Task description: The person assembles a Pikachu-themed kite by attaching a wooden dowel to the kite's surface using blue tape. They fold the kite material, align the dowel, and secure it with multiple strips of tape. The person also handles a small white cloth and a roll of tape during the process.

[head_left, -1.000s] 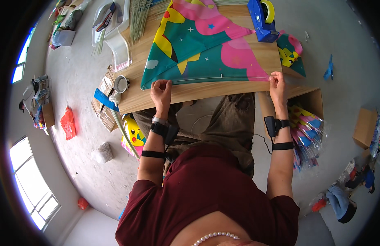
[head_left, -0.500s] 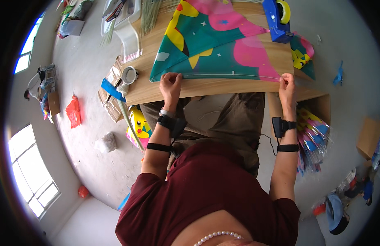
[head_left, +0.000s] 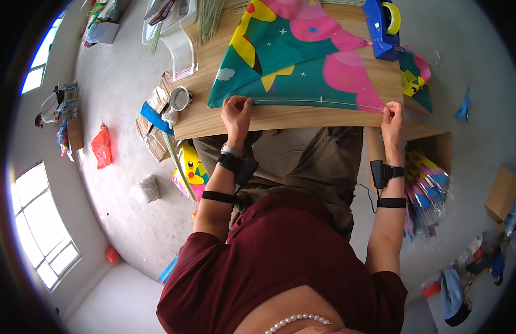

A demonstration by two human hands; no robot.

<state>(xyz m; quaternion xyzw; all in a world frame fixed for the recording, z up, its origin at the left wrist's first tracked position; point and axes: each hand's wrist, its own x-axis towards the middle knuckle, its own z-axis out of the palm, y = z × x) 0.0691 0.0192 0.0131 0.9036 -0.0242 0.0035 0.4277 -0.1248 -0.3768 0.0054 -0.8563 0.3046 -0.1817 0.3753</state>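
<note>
A triangular kite (head_left: pixel 302 83) of thin green and pink cloth, with yellow cartoon parts and a white cloud, lies on the wooden table. Along its near edge runs a slim pale rod (head_left: pixel 294 101) with a small white piece near its middle. My left hand (head_left: pixel 236 111) pinches this edge a little in from the left corner. At the right corner, the fingertips of my right hand (head_left: pixel 392 114) are closed on the kite's edge. Between my two hands the edge looks straight. My fingers hide exactly how the rod's ends sit.
A blue tape dispenser (head_left: pixel 382 33) with yellow tape stands at the table's far right. A tape roll (head_left: pixel 180 98) sits at the left edge, and thin sticks (head_left: pixel 210 19) lie at the back beside a plastic bin (head_left: pixel 182 12). Below right, a cardboard box (head_left: pixel 436 147) holds packaged kites.
The whole view has shifted slightly to the right. Both hands keep their hold on the near edge, and the kite lies much as before.
</note>
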